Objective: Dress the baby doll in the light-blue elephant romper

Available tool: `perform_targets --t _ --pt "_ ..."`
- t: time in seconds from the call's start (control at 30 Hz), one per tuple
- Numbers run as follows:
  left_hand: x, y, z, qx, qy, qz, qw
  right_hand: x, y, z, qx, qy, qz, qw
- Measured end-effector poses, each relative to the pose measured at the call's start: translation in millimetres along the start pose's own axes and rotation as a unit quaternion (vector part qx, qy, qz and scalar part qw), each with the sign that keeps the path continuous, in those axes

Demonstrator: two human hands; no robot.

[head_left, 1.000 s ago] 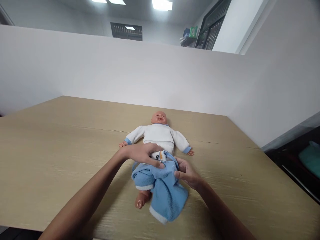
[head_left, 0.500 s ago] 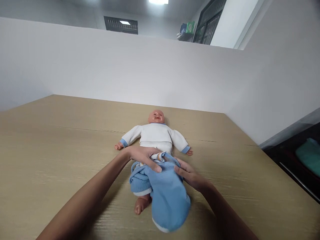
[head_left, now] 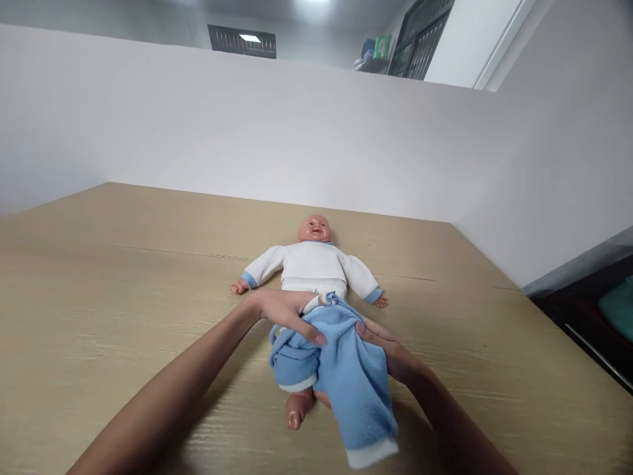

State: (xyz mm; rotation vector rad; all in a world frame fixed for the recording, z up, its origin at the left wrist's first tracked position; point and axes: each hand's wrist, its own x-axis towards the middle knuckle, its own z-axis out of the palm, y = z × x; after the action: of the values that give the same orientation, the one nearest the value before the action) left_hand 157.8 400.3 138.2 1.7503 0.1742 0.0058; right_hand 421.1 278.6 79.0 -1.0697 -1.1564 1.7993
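Note:
A baby doll in a white top with blue cuffs lies on its back, head away from me. Blue pants with white hems are bunched over its legs. One pant leg sits around the doll's leg on the left, with a bare foot below it; the other hangs toward me on the right. My left hand grips the waistband side, thumb on top of the cloth and fingers mostly hidden. My right hand is closed on the pants' right edge, its fingertips partly under the fabric.
The doll lies on a broad wood-coloured table. Behind it rises a pale partition wall. A dark piece of furniture with a teal cloth stands beyond the right edge.
The loose right pant leg has swung right and hangs straighter, its white hem now showing. My right hand has shifted slightly right with the cloth; my left hand stays at the waistband.

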Motion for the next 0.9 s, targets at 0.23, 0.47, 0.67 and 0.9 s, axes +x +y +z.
perform_targets --t 0.23,0.47,0.67,0.9 --pt "1.1 0.0 4.4 0.001 0.054 -0.029 0.998 -10.9 -19.0 -3.7 -0.127 -0.260 0.039 0.956" --pt "2.7 -9.9 2.3 -0.044 -0.071 -0.032 0.996 -2.9 3.2 -5.6 0.016 0.030 -0.029 0.999" --pt "1.9 -14.3 0.9 -0.031 0.002 0.021 0.999 -5.8 -9.3 -5.0 -0.055 -0.235 0.022 0.970" --pt "7.3 -20.2 9.1 -0.060 0.011 0.022 0.998 -4.6 4.2 -11.3 -0.013 -0.098 -0.061 0.993"
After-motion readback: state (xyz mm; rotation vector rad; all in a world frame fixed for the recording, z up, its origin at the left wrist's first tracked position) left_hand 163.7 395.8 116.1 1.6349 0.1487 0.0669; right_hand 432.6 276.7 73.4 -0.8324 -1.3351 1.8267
